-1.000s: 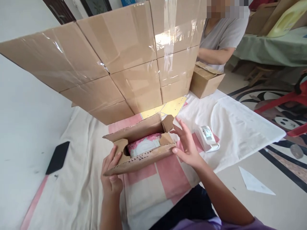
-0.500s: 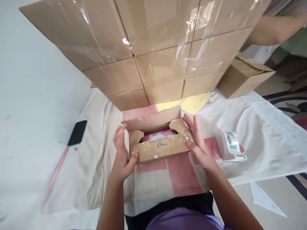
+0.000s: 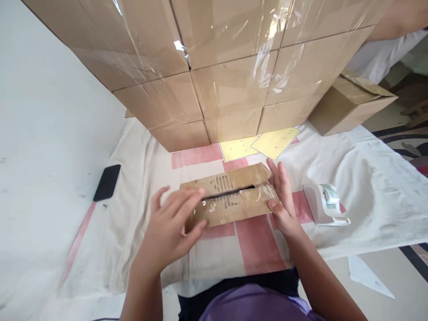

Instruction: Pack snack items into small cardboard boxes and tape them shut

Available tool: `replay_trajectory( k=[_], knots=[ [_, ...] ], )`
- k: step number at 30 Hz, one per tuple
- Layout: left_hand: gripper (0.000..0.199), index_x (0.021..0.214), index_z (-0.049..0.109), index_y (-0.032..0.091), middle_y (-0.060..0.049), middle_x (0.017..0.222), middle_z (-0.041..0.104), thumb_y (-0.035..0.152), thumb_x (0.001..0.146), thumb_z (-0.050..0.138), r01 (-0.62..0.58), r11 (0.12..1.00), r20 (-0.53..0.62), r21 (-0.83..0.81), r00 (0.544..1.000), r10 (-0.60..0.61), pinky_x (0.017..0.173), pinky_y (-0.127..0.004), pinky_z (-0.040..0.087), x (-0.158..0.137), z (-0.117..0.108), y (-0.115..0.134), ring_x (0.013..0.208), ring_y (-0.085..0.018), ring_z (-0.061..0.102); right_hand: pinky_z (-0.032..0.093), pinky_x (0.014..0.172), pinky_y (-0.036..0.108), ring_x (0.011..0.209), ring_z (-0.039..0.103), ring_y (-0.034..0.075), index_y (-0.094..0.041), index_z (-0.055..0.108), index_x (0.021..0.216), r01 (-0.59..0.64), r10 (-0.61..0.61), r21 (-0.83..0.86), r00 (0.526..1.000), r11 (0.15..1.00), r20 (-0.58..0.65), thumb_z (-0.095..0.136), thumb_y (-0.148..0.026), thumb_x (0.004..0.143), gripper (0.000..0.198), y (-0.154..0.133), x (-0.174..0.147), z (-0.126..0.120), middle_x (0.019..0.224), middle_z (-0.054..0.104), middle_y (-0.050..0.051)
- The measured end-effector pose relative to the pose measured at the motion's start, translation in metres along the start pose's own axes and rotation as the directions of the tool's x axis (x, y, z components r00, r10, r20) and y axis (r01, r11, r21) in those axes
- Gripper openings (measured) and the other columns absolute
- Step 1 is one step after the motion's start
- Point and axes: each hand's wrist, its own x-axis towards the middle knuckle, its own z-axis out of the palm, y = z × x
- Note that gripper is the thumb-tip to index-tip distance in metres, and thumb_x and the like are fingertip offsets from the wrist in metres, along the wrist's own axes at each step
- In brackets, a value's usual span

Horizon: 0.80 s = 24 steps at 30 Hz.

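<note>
A small cardboard box (image 3: pixel 239 207) rests on the cloth in front of me, its two long top flaps folded inward with a narrow dark gap between them. Printed marks run across both flaps. My left hand (image 3: pixel 174 218) lies over the box's left end, fingers stretched out on the flaps and thumb apart. At the right end, my right hand (image 3: pixel 282 198) grips the box, thumb on the front edge and fingers along the side. The box's contents are hidden under the flaps.
Taped cardboard boxes (image 3: pixel 234 84) are stacked behind. A white tape dispenser (image 3: pixel 324 205) stands to the right, a black phone-like object (image 3: pixel 107 183) lies left. Yellow sheets (image 3: pixel 276 142) lie near the stack. Another box (image 3: pixel 351 104) and a person's arm (image 3: pixel 401 22) are at right.
The far flap has folded down over the box, covering the pink item that showed inside. My left hand has moved from the box's left side onto its top. My right hand stays at the right end.
</note>
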Motion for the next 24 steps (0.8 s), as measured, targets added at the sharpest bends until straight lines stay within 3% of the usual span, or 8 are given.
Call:
replay_trajectory(
  k=[3, 6, 8, 14, 20, 24],
  knots=[
    [0.061, 0.151, 0.046, 0.027, -0.008, 0.149, 0.056, 0.038, 0.094, 0.064, -0.046, 0.999, 0.186, -0.01, 0.981, 0.047, 0.112, -0.043, 0.037, -0.003, 0.003, 0.005, 0.132, -0.028, 0.054, 0.029, 0.126, 0.06, 0.157, 0.028, 0.029, -0.041, 0.017, 0.163, 0.013, -0.013, -0.035, 1.0, 0.999, -0.012, 0.048, -0.049, 0.103, 0.068, 0.0, 0.001, 0.0, 0.169, 0.031, 0.002],
    [0.062, 0.151, 0.046, 0.026, -0.009, 0.147, 0.057, 0.039, 0.093, 0.064, -0.039, 0.998, 0.177, 0.051, 0.984, 0.029, 0.111, -0.045, 0.036, -0.003, 0.008, 0.007, 0.131, -0.029, 0.054, 0.031, 0.124, 0.058, 0.152, 0.037, 0.031, -0.035, 0.056, 0.14, 0.076, -0.077, -0.099, 0.997, 0.992, -0.009, 0.047, -0.045, 0.103, 0.039, 0.001, 0.003, 0.0, 0.16, 0.045, 0.003],
    [0.06, 0.15, 0.048, 0.027, -0.008, 0.144, 0.059, 0.04, 0.093, 0.063, -0.037, 0.996, 0.174, 0.085, 0.984, 0.022, 0.114, -0.049, 0.032, -0.002, 0.009, 0.009, 0.128, -0.029, 0.055, 0.035, 0.121, 0.056, 0.148, 0.041, 0.032, -0.031, 0.066, 0.12, 0.102, -0.107, -0.134, 0.994, 0.986, -0.035, 0.046, -0.045, 0.103, 0.03, 0.002, 0.003, 0.001, 0.156, 0.046, 0.005],
    [0.068, 0.151, 0.049, 0.03, -0.011, 0.138, 0.061, 0.048, 0.088, 0.067, -0.027, 0.984, 0.121, 0.174, 0.993, 0.006, 0.111, -0.053, 0.032, 0.0, 0.016, 0.023, 0.123, -0.032, 0.057, 0.037, 0.118, 0.053, 0.146, 0.043, 0.031, -0.027, 0.063, 0.116, 0.089, -0.101, -0.156, 0.992, 0.984, -0.072, 0.044, -0.046, 0.103, 0.029, 0.004, 0.0, 0.001, 0.154, 0.046, 0.01],
    [0.058, 0.137, 0.064, 0.033, -0.011, 0.117, 0.065, 0.048, 0.082, 0.074, -0.035, 0.965, -0.105, 0.26, 0.992, 0.064, 0.092, -0.047, 0.047, 0.004, 0.046, 0.021, 0.106, -0.032, 0.06, 0.041, 0.118, 0.051, 0.146, 0.045, 0.03, -0.026, 0.063, 0.115, 0.055, -0.069, -0.164, 0.995, 0.985, -0.079, 0.044, -0.044, 0.103, 0.029, 0.0, -0.003, 0.005, 0.156, 0.047, 0.011],
    [0.062, 0.137, 0.065, 0.036, -0.01, 0.115, 0.066, 0.055, 0.08, 0.077, -0.075, 0.962, -0.157, 0.261, 0.98, 0.119, 0.085, -0.041, 0.053, 0.003, 0.056, 0.006, 0.104, -0.03, 0.062, 0.042, 0.118, 0.053, 0.15, 0.04, 0.029, -0.034, 0.051, 0.14, 0.063, -0.143, -0.282, 0.952, 0.957, -0.272, 0.051, -0.034, 0.101, 0.039, -0.019, -0.027, -0.001, 0.16, 0.042, 0.009]
  ],
)
